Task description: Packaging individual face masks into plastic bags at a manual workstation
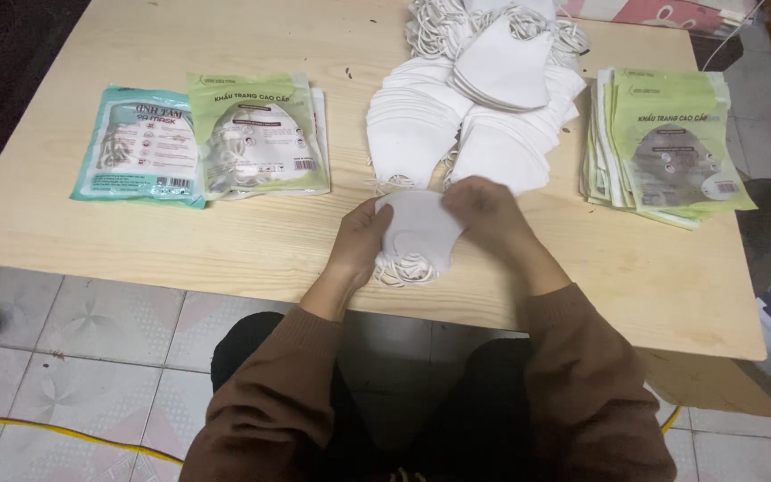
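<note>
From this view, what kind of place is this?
Likely a small home packing workshop: a person's hands hold white face masks at a wooden table, beside empty green pouches, over tiled floor.

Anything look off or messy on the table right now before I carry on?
Nothing is damaged or spilled. The big pile of white masks is loose, with ear loops tangled at the far end. Both hands, left hand and right hand, hold a small mask stack.

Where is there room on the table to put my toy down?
Bare wood lies on the table in front of the filled packets, and between them and the white masks. It is crowded from those masks to the empty bags, and where both hands hold a stack.
</note>
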